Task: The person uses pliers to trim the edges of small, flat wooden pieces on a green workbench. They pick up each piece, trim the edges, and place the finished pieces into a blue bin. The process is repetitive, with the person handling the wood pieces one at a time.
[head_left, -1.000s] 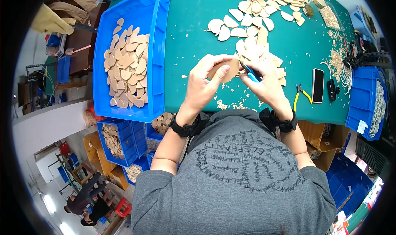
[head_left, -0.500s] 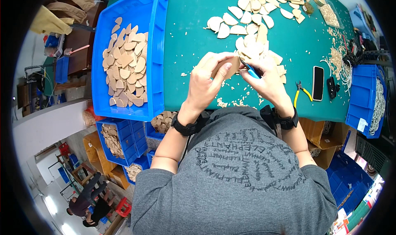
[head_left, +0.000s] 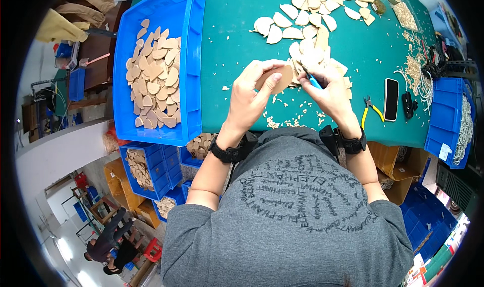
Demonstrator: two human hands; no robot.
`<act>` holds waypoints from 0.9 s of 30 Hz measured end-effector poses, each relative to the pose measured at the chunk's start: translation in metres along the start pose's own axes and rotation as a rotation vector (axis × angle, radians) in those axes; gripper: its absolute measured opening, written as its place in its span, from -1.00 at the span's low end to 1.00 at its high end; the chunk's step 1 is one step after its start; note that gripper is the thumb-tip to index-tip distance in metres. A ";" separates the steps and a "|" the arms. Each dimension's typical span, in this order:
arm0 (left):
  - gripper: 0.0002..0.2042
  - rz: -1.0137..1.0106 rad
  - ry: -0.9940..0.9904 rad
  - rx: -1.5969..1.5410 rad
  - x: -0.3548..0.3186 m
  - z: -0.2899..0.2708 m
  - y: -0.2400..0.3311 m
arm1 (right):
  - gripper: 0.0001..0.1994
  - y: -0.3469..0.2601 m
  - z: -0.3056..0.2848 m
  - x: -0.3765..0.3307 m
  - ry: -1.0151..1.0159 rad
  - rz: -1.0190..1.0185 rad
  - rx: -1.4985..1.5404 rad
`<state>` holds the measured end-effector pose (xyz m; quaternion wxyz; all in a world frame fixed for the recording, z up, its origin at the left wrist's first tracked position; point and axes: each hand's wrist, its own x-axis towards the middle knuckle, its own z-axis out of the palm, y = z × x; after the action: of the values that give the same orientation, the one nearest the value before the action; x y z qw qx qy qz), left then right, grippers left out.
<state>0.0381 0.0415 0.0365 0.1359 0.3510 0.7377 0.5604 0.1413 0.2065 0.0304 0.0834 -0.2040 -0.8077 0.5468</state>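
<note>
Between the thumb and fingers of my left hand (head_left: 247, 93) is a flat tan half-round piece (head_left: 283, 80), its broad face tilted up. My right hand (head_left: 328, 90) is closed round a blue-handled hand tool (head_left: 314, 81) with a dark tip; its exact kind is partly hidden by my fingers. A small gap separates the tool tip from the piece's right edge. Just beyond my hands lies a heap of similar tan pieces (head_left: 302, 49) on the green table (head_left: 227, 50). Small pale scraps (head_left: 287, 120) are scattered close to my body.
To the left stands a blue bin (head_left: 191, 70) with many half-round pieces. Yellow-handled nippers (head_left: 370, 110), a phone (head_left: 390, 99) and a black object (head_left: 408, 105) lie at the right. A jar (head_left: 385, 2) stands far right, near a blue crate (head_left: 446, 120) holding pale cords.
My right hand and the tool have moved slightly right, away from the piece. My left hand has turned the piece so more of its flat face shows.
</note>
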 end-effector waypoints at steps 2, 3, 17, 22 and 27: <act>-0.77 -0.101 0.004 -0.172 -0.001 -0.002 -0.003 | -0.89 0.001 -0.001 0.001 0.030 0.033 0.033; -0.75 -0.174 0.007 -0.292 -0.003 -0.004 -0.003 | -0.89 0.007 -0.002 0.002 0.020 0.025 0.051; -0.66 -0.004 1.008 0.629 0.041 -0.149 -0.078 | -0.88 0.040 -0.001 0.018 -0.063 0.130 0.161; -0.61 -0.072 0.334 0.682 0.123 -0.041 -0.160 | -0.80 0.034 -0.004 0.028 -0.051 0.135 0.067; -0.44 -0.244 0.015 0.606 0.158 0.043 -0.215 | -0.80 0.035 -0.005 0.030 0.079 0.083 0.073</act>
<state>-0.1282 0.1516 -0.1452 0.0859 0.2804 0.9085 0.2977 0.1245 0.2343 -0.0022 0.1000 -0.2555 -0.7741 0.5704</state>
